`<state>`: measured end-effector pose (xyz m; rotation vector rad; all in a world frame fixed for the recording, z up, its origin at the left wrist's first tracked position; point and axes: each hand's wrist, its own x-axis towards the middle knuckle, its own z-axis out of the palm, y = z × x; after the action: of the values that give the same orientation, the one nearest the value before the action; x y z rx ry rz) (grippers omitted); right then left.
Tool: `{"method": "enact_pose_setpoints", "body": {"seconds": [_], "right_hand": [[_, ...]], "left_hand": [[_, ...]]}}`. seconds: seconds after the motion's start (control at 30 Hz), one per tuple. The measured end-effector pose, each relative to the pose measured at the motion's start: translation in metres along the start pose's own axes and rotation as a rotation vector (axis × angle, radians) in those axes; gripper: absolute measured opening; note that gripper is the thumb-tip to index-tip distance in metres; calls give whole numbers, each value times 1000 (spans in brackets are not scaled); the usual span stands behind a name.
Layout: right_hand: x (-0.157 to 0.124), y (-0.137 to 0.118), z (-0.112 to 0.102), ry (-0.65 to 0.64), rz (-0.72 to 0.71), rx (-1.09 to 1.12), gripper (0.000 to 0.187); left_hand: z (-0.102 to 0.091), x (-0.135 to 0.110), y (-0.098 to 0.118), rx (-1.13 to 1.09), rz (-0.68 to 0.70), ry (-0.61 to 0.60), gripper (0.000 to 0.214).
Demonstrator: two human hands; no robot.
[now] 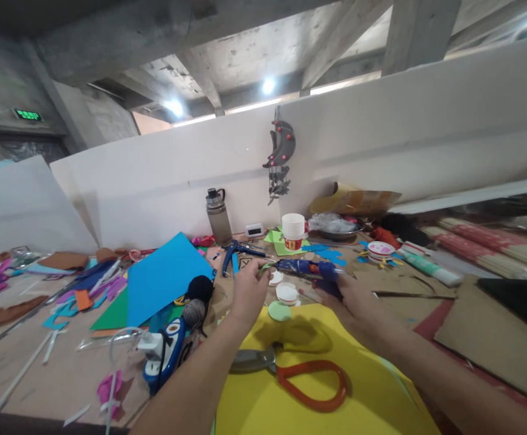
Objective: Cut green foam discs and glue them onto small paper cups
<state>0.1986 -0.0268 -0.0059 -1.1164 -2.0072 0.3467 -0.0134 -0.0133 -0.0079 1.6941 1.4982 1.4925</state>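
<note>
My right hand (352,296) grips the handle of a blue glue gun (311,267), whose barrel points left over the table. The fingers of my left hand (249,290) pinch something small and pale at the gun's nozzle (266,269); I cannot make out what it is. Both hands hover above a yellow sheet (318,386). A light green foam disc (279,311) lies on the sheet's far edge, just below the hands. Orange-handled scissors (300,374) rest on the yellow sheet near my left forearm.
A blue sheet (164,275) and green sheets lie to the left, with black and grey yarn balls (197,299) beside them. A bottle (218,214), stacked paper cups (293,231), blue pliers (236,251), tape rolls (287,293) and paper scraps crowd the table. White partition boards stand behind.
</note>
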Motion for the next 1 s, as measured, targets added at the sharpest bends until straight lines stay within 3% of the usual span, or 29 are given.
{"method": "enact_pose_setpoints", "body": {"seconds": [0.33,0.77,0.9,1.0], "right_hand": [[2,6,-3,9,24,-35,31],[1,8,-1,16,27,31,30],[1,11,1,30,70,90,29],[5,12,0,85,193,219,28]], "left_hand": [[2,2,-8,-303,-36,12,22],[3,2,-4,-419,-72,-18,26],[2,2,-2,-476,-105,-23,28],[2,4,-3,-557,-148,-37,31]]}}
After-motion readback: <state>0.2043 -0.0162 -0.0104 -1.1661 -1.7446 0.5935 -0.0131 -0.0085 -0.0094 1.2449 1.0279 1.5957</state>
